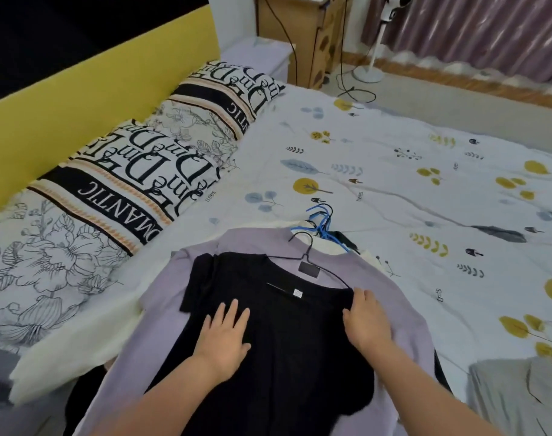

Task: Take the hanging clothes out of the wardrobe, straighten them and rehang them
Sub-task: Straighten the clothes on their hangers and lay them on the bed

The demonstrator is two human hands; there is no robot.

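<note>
Now the black top [277,341] lies on its wire hanger [312,262] atop a lilac garment [403,325] on the bed [425,171]. Both hands, left hand [224,338] and right hand [367,322], press flat with fingers spread. Smoothing outward from the centre would likely straighten it best.

Even, soft indoor light; slight blur, wide-angle bending at edges.

Black short-sleeved top [277,341] spread flat, front up, on a thin black hanger [312,262], lying over a lilac top [391,278], cream garment [79,341] beneath, blue hangers [323,221] at the pile's far end
</note>
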